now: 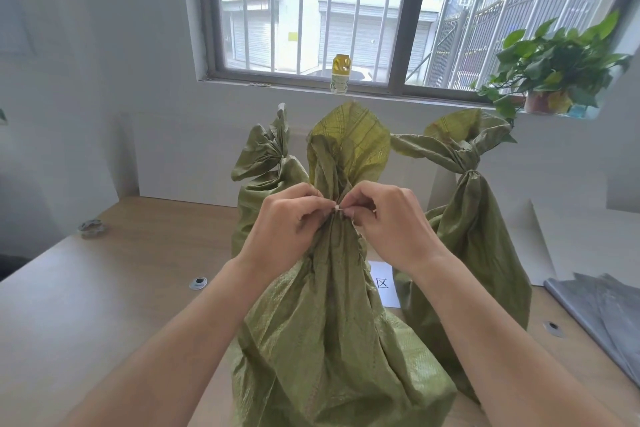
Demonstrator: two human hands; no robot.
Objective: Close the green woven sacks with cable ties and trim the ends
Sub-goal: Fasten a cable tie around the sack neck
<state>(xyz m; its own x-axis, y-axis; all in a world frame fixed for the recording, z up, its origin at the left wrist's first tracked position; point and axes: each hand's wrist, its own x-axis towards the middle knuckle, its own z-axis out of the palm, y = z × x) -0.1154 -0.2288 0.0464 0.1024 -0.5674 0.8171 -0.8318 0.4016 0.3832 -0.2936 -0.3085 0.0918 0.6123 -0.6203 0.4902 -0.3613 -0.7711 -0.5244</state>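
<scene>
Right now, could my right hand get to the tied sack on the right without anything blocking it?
Probably yes. The right hand is pinching the cable tie at the neck of the front sack, and the tied right sack stands just beyond it with open space between. It would have to let go of its grip first.

I see a light wood bench (104,288) with round metal cable holes (198,282). White wall (86,62) behind it, white boards (194,163) leaning against it. Big sliding window (405,17) with vertical bars, daylight coming in, grey buildings outside. On the sill: yellow-capped bottle (341,78) in the middle, leafy potted plant (550,69) at right. Grey sheets (602,315) on the bench's right edge, white paper label (384,284) flat on it.
</scene>
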